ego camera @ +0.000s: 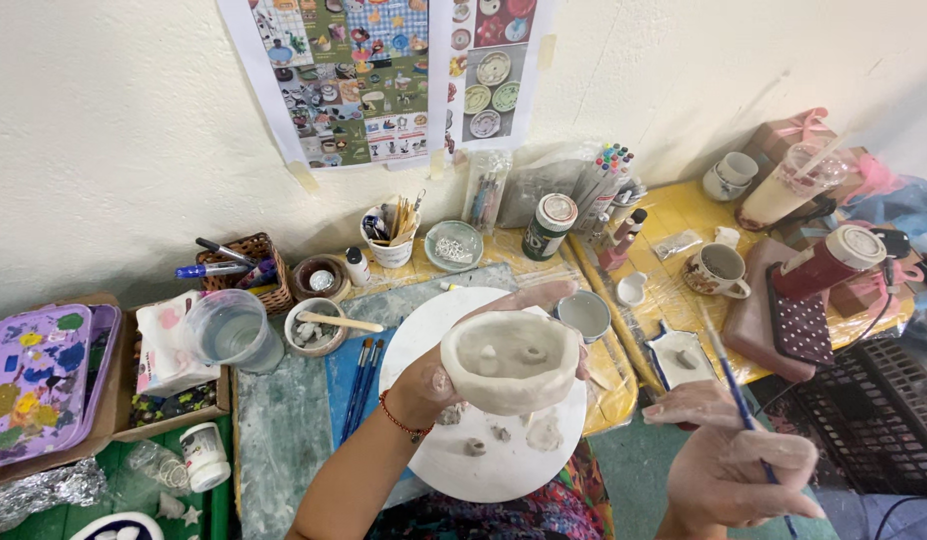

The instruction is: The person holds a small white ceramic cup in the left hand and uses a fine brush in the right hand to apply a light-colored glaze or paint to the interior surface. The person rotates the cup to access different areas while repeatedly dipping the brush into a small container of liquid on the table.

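My left hand [439,375] holds a small unfired grey clay bowl [511,360] tilted up so its inside faces me, above a round white turntable [504,465]. Small bumps show inside the bowl. Bits of clay lie on the turntable under it. My right hand [729,455], at the lower right and smeared with clay, grips a thin blue-handled brush [736,395] that points up and to the left, apart from the bowl.
Around the turntable stand a small water cup [585,314], a white mug [717,270], a plastic tumbler [232,332], a bowl with a wooden stick [319,327], two blue brushes [362,378], a purple paint palette [39,385] and a cup of tools [392,238]. Posters hang on the wall.
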